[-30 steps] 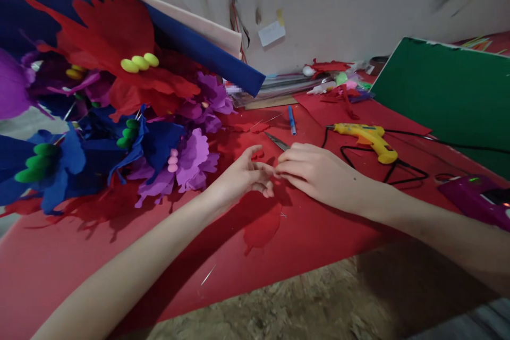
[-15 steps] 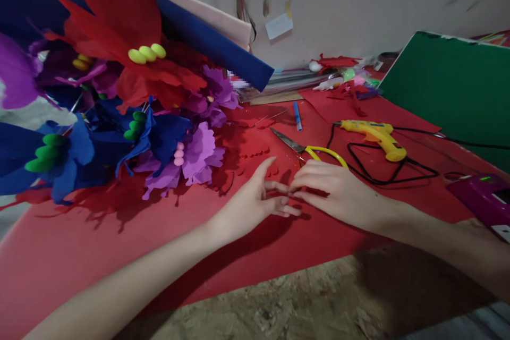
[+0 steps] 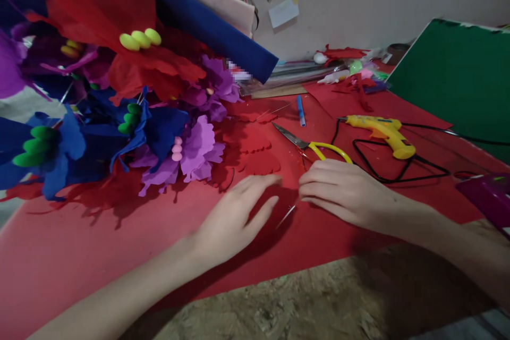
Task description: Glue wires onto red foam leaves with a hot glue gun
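My left hand (image 3: 233,218) lies flat on the red foam sheet (image 3: 79,255), fingers stretched out and together, palm down. My right hand (image 3: 342,191) rests just to its right, fingers drawn together with the tips pinching one end of a thin silver wire (image 3: 287,216) that slants down onto the sheet between the two hands. Red petal cut-outs (image 3: 255,151) lie just beyond my left fingertips. Yellow-handled scissors (image 3: 314,147) lie right behind my right hand, blades pointing away to the left.
A pile of red, blue and purple foam flowers (image 3: 131,111) fills the left side. A yellow glue gun (image 3: 384,132) with a black cord lies at the right, a blue pen (image 3: 300,111) behind the scissors. A green board (image 3: 458,79) leans at far right, a purple device (image 3: 484,194) near it.
My two hands, fingertips together a second ago, have drawn apart. The left hand has flattened onto the sheet. The wire now shows between them, and the scissors are uncovered.
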The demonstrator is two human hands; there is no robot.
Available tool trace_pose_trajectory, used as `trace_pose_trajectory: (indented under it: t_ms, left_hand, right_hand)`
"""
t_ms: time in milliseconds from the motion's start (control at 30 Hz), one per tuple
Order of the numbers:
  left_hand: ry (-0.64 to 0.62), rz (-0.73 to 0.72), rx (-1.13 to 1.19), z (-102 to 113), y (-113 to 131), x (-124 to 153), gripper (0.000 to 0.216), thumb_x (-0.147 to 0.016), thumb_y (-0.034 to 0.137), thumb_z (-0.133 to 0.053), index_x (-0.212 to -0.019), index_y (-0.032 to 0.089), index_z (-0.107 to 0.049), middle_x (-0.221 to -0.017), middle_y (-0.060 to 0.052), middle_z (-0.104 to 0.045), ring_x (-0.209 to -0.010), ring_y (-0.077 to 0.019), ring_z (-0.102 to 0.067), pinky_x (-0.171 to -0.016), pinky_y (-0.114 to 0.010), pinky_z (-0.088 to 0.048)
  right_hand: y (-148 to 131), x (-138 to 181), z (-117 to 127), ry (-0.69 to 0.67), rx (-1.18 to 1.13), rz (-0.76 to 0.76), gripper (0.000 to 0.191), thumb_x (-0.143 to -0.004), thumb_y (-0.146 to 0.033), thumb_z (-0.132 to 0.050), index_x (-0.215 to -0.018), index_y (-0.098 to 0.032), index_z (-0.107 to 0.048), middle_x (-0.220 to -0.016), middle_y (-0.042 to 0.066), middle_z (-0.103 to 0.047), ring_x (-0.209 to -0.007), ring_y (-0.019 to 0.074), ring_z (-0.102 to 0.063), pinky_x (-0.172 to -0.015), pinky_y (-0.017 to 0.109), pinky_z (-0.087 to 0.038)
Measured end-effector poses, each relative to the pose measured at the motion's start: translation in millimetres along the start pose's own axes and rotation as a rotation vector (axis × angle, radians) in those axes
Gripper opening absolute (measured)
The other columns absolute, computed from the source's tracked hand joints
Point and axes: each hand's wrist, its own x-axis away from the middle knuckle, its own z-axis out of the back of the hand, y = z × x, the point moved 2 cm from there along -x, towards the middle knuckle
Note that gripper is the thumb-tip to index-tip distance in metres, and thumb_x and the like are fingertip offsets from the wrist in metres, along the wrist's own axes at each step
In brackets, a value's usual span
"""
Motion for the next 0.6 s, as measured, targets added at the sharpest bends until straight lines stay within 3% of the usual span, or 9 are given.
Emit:
trace_pose_trajectory:
  t_ms: [67, 167, 600]
  left_hand:
    - [-0.065, -0.187, -0.194, 4, -7, 1, 0.022, -0.084, 0.014, -0.040, -0.093, 0.016, -0.060, -0.097, -0.009, -0.062, -0.093, -0.0192, -0.054, -0.085, -0.033, -0.041]
    - [-0.177, -0.299, -0.318, 4, -20, -1, 0.022, -0.084, 0.012, -0.039, -0.089, 0.015, -0.060, -0.091, -0.009, -0.062, -0.087, -0.0182, -0.054, -0.081, -0.031, -0.041]
    - [-0.189, -0.295, -0.340, -2, -30, -5, 0.018, -0.084, 0.011, -0.043, -0.086, 0.015, -0.060, -0.091, -0.007, -0.058, -0.087, -0.0171, -0.052, -0.080, -0.030, -0.040]
  right_hand:
    - [4, 3, 1, -0.119, -0.038, 0.018, 0.030, -0.089, -0.018, -0.033, -0.080, -0.016, -0.062, -0.080, 0.002, -0.064, -0.074, 0.0121, -0.051, -0.067, 0.026, -0.038]
    - [8, 7, -1, -0.227, -0.063, 0.052, 0.030, -0.088, -0.015, -0.033, -0.077, -0.016, -0.061, -0.081, 0.001, -0.064, -0.074, 0.0121, -0.049, -0.068, 0.026, -0.037]
    - [16, 15, -12, -0.276, 0.069, 0.080, 0.031, -0.085, -0.011, -0.031, -0.077, -0.016, -0.060, -0.078, 0.004, -0.061, -0.072, 0.0138, -0.046, -0.067, 0.028, -0.034]
